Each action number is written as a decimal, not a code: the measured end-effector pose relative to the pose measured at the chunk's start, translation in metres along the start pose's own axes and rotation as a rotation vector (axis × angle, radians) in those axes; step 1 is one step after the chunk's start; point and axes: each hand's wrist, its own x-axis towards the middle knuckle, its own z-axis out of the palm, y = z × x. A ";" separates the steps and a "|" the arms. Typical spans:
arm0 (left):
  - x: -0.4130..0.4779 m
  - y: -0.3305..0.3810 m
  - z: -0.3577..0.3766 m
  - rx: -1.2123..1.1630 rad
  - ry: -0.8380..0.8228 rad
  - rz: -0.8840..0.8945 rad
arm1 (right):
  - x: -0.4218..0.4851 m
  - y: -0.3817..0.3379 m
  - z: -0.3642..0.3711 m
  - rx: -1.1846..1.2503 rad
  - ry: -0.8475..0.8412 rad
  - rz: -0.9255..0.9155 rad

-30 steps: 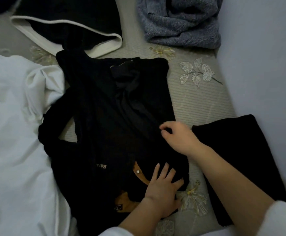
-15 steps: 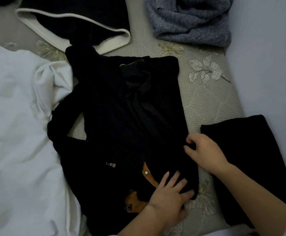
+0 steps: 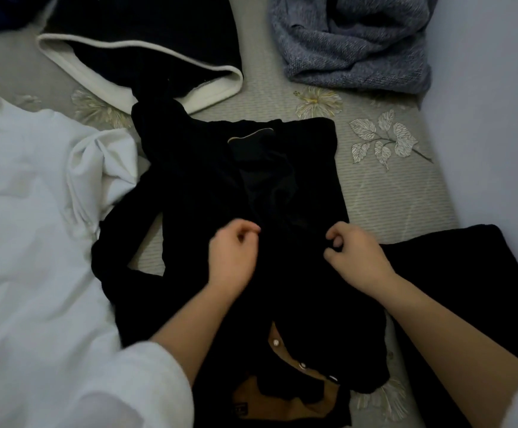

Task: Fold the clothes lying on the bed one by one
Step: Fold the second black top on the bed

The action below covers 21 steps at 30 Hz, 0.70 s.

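Observation:
A black long-sleeved garment (image 3: 208,186) with a tan collar and snap buttons lies spread across the middle of the bed (image 3: 390,199). Its left sleeve loops out toward the white cloth. My left hand (image 3: 233,257) pinches the black fabric near the garment's middle, fingers curled. My right hand (image 3: 356,254) pinches the fabric a little to the right, near the garment's right edge. Both hands sit side by side on top of it.
A white garment (image 3: 26,242) covers the left side. At the back lie a black piece with a white band (image 3: 146,57) and a grey knit (image 3: 353,41). A folded black piece (image 3: 455,273) lies at the right, against the wall (image 3: 492,103).
My left hand lifted off the collar area near me and moved up to the garment's middle, now pinching. My right hand shifted slightly inward and grips the fabric.

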 end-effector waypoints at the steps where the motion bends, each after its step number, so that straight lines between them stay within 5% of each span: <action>1: 0.027 0.005 -0.009 -0.083 0.034 -0.106 | 0.010 -0.004 0.004 0.027 0.004 -0.011; 4: 0.088 0.022 -0.022 -0.307 0.048 -0.295 | 0.037 -0.009 0.011 0.125 0.027 -0.007; 8: 0.131 0.044 -0.022 -0.273 0.083 -0.234 | 0.056 0.000 0.019 0.164 -0.076 0.035; 13: 0.150 0.065 -0.006 -0.355 -0.116 -0.278 | 0.073 0.003 0.016 0.223 -0.201 0.108; 21: 0.150 0.054 -0.041 0.083 0.217 0.144 | 0.082 0.000 0.003 0.349 -0.325 0.150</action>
